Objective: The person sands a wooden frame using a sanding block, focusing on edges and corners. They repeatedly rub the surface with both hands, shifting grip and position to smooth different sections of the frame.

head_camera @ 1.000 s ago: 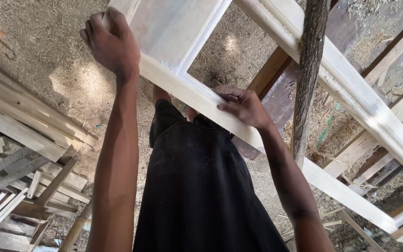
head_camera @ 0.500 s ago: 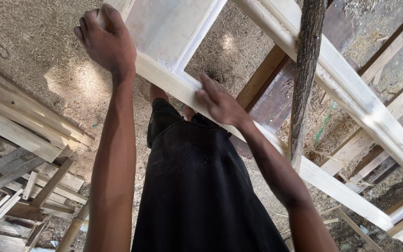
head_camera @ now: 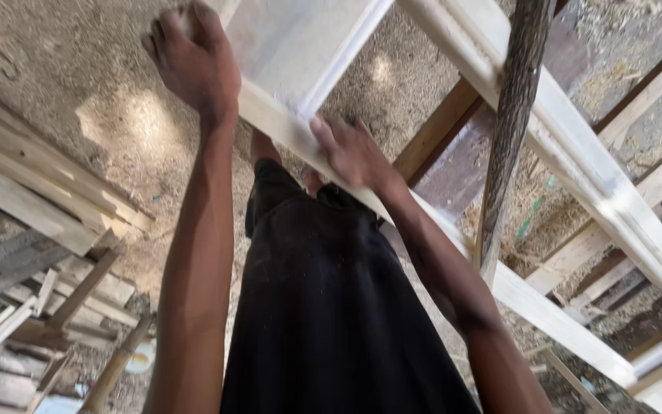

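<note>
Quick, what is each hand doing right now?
Left hand: closed over the upper part of the pale wooden window frame, gripping it.
Right hand: open, lying flat on the frame's lower rail, fingers blurred.

View, single: head-worn camera, set above the wearer's own arms and facing steeply down along the black-clothed body to the sawdust-strewn ground [head_camera: 116,115]. Range: close; both forearms fill the lower frame. Framing: left hand [head_camera: 193,65] at top left, gripping the upper part of a pale whitewashed wooden panelled frame [head_camera: 576,153]; right hand [head_camera: 350,153], motion-blurred, laid flat on the same frame's rail just below and right of that grip. Beyond the grip, leftward: stack of grey weathered timber planks [head_camera: 32,207]. Rightward: rough dark upright pole [head_camera: 511,130] crossing the frame. No second view shares the scene.
</note>
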